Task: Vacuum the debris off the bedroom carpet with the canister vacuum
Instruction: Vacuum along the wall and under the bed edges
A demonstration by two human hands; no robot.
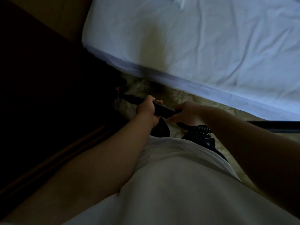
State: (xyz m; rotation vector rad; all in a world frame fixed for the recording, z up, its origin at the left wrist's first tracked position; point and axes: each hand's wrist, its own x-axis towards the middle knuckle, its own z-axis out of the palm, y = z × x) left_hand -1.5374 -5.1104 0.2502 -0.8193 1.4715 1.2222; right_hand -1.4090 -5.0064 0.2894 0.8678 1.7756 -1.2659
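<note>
**Both Hands Gripping the Vacuum Handle Beside the Bed**

The person is standing over the patterned carpet (178,98) and looking down past a white shirt (170,176). The left hand (146,109) is wrapping its curled fingers around the black vacuum handle (162,109), gripping it from above. The right hand (186,112) is clasping the same handle just beside the left, with its fingers curled round it. The handle is lying crosswise in front of the body, above the carpet, and its far end is running left into deep shadow. A ribbed hose (200,128) is showing just below the right hand. A black tube (276,125) is stretching from behind the right forearm to the right edge of the view. The bed (194,46), covered in a wrinkled white sheet, is filling the upper right, its edge bordering the carpet. Dark furniture (40,78) is occupying the left side, too dim to make out.
</note>
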